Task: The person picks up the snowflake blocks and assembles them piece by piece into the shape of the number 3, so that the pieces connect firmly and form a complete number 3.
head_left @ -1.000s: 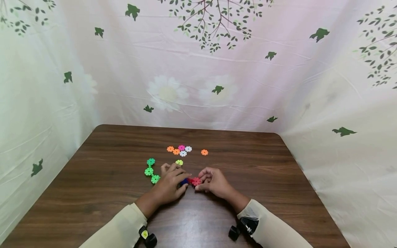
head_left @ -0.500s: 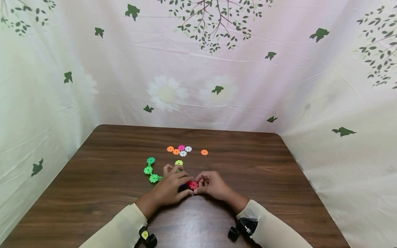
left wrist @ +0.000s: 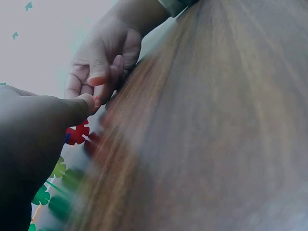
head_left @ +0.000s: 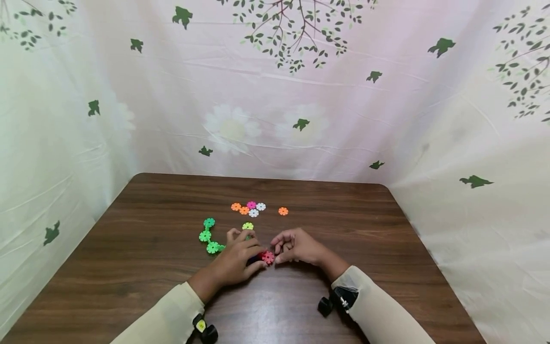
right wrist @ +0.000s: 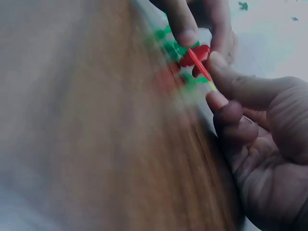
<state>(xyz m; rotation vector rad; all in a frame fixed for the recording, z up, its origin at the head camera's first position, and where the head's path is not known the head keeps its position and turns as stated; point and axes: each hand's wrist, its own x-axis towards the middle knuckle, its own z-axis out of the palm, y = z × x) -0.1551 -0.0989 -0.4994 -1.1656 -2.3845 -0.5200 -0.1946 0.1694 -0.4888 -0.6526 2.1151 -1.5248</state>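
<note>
A chain of interlocking flower-shaped discs lies on the wooden table, partly hidden under my left hand (head_left: pixel 237 258). Its green discs (head_left: pixel 205 236) curve out at the left, and a yellow-green disc (head_left: pixel 248 226) shows beyond the fingers. The left thumb and fingers grip the chain's near end, where a red disc (head_left: pixel 268 257) sticks out beside a dark blue one. In the right wrist view this red disc (right wrist: pixel 198 63) stands edge-on by the left thumb. My right hand (head_left: pixel 301 247) is just right of it, thumb and forefinger apart with their tips close to its edge.
Farther back on the table (head_left: pixel 365 229) lie loose discs: orange (head_left: pixel 236 206), pink (head_left: pixel 251 205) and white (head_left: pixel 261 206) ones grouped together. A single orange disc (head_left: pixel 283 211) sits to their right. A printed curtain (head_left: pixel 275 157) hangs behind and along both sides.
The chain's red end came slightly toward the person and left. My right hand followed it, then drew back up and right from the red disc. My left hand shifted little.
</note>
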